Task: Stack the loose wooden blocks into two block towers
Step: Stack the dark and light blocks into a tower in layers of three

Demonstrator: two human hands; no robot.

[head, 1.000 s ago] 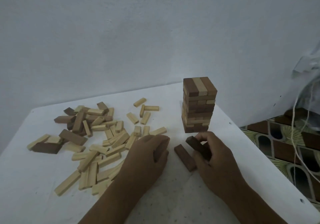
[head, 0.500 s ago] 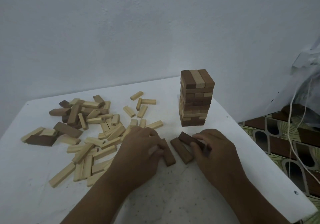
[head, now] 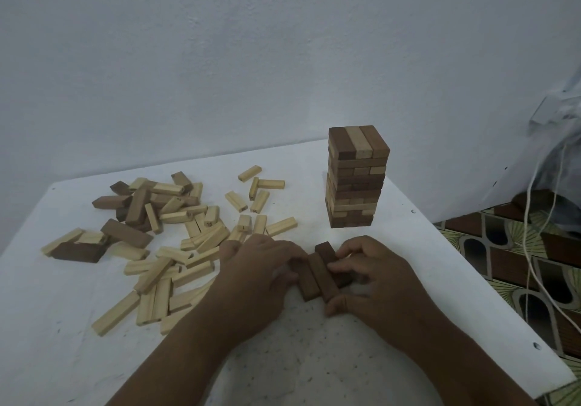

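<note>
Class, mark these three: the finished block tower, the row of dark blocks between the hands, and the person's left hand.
finished block tower (head: 356, 192), head view, front face.
row of dark blocks (head: 317, 275), head view, middle block's top.
left hand (head: 262, 276), head view, back of hand.

A plain pale wall (head: 251, 53) is filling the view beyond the hands, lying under dim, even light. A white table (head: 314, 368) is spreading beneath them, its surface finely speckled. To the right of the hands, patterned floor tiles (head: 518, 248) are showing, with pale cords (head: 531, 248) hanging down over them from what may be a plastic bag (head: 562, 116).
</note>
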